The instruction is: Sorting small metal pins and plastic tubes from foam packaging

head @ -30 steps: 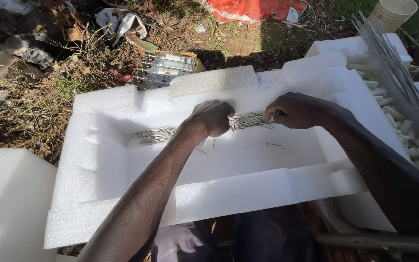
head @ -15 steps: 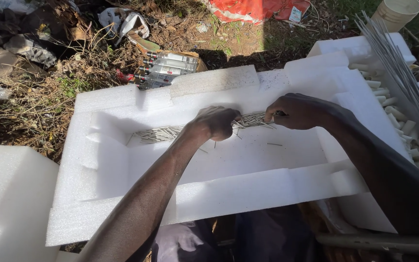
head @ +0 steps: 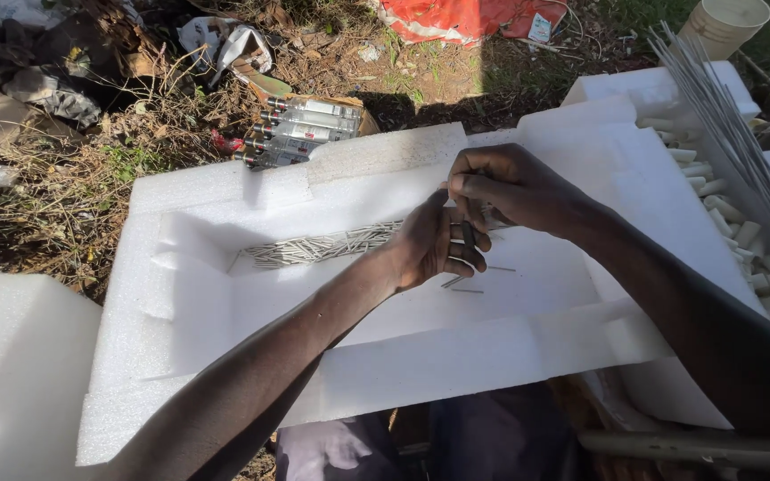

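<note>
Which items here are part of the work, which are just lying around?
In use: left hand and right hand, meeting over the row of thin metal pins in the white foam tray; a few loose pins below.

Lying about: tubes in a cardboard box, long rods, white cylinders, bucket, red cloth, litter.

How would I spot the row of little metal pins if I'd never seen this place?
Find the big white foam tray on the person's lap. In its sunken middle, along the far wall, a row of thin grey metal pins runs leftward from the left hand. Unlike the long rods at the right, these pins are short and packed side by side.
</note>
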